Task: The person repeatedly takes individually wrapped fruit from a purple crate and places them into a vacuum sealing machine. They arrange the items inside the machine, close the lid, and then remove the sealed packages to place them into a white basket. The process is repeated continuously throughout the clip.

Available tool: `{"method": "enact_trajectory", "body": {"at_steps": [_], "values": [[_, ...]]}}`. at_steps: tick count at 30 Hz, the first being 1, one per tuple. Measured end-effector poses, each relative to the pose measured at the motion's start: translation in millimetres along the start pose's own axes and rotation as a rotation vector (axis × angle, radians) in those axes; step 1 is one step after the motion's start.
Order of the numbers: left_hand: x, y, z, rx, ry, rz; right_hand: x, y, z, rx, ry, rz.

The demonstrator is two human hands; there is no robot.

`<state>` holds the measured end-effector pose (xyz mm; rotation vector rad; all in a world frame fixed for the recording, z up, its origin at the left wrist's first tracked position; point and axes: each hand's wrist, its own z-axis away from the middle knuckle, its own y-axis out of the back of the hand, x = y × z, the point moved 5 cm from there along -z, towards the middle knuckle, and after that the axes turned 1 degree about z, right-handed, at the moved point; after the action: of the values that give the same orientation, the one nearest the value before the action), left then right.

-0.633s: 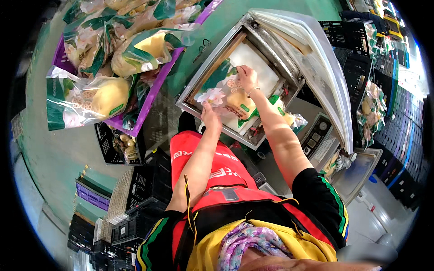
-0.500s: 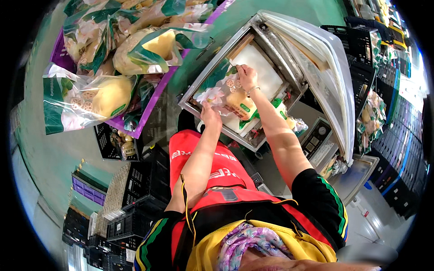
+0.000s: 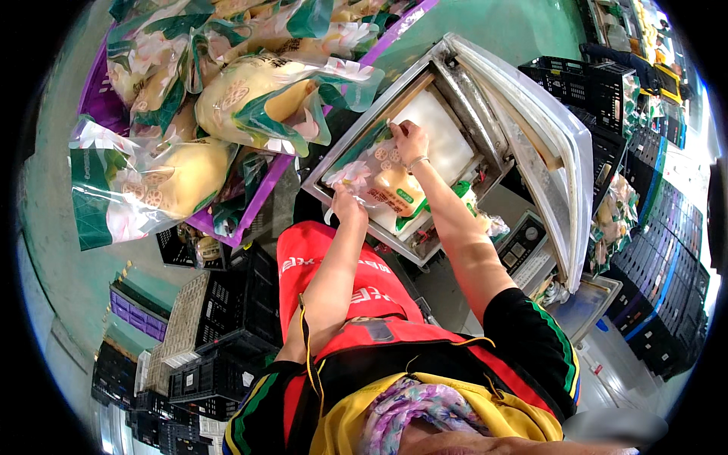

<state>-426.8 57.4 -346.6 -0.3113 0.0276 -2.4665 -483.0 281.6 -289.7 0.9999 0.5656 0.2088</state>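
Observation:
A clear plastic bag with a pink flower print and green edges, holding a pale yellow lotus root (image 3: 398, 186), lies in the open chamber of a metal vacuum sealer (image 3: 364, 152). My left hand (image 3: 349, 206) is closed on the bag's near left corner. At its far edge my right hand (image 3: 412, 142) pinches the film between bent fingers. Beneath the bag, a white plate (image 3: 444, 125) covers the chamber floor. Partly hidden behind my right forearm is another green-printed bag (image 3: 464, 195) at the chamber's right side.
The sealer's clear domed lid (image 3: 550, 159) stands raised on the right, above a control panel (image 3: 523, 241). To the left, a purple crate (image 3: 265, 189) is heaped with bagged lotus roots (image 3: 254, 98). Black crates (image 3: 224, 334) are stacked at lower left, and more crates (image 3: 660, 250) at right.
My right hand has shifted slightly down and left along the bag's edge. My left hand has moved a little lower, still gripping the corner. The whole view has shifted slightly.

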Motion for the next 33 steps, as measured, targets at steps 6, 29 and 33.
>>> {"method": "enact_trajectory", "body": {"at_steps": [6, 29, 33], "values": [[9.7, -10.7, 16.7, -0.039, -0.027, -0.005, -24.2, 17.4, 13.7, 0.159, 0.151, -0.047], [11.4, -15.5, 12.1, -0.136, -0.024, -0.020, -60.6, 25.6, 45.2, -0.021, 0.954, 0.406], [9.8, -13.4, 4.7, -0.148, -0.030, -0.020, -65.1, 27.6, 43.4, 0.010, 0.993, 0.419]]}}
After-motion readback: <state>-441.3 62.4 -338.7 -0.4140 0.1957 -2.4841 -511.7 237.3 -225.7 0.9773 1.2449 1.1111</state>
